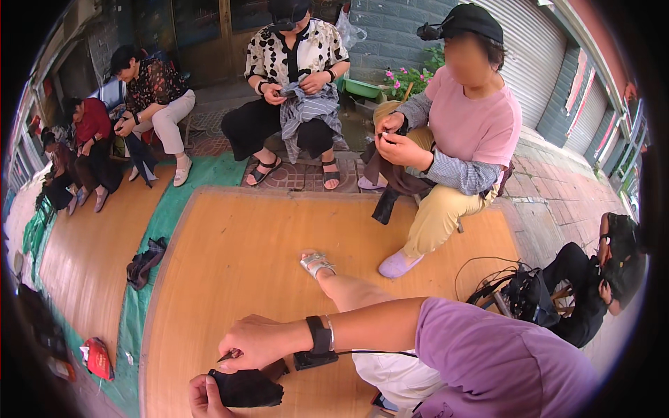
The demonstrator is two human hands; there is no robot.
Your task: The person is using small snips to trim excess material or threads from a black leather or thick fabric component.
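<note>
Black cloth (247, 389) at seven o'clock, best kept taut: left hand (207, 398) pinches it, right hand (261, 341) a pointed tool (225, 357).

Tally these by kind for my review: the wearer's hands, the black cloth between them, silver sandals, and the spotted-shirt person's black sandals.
Hands (left hand, right hand): 2
Black cloth: 1
Silver sandal: 1
Black sandals: 2
Total: 6
</note>
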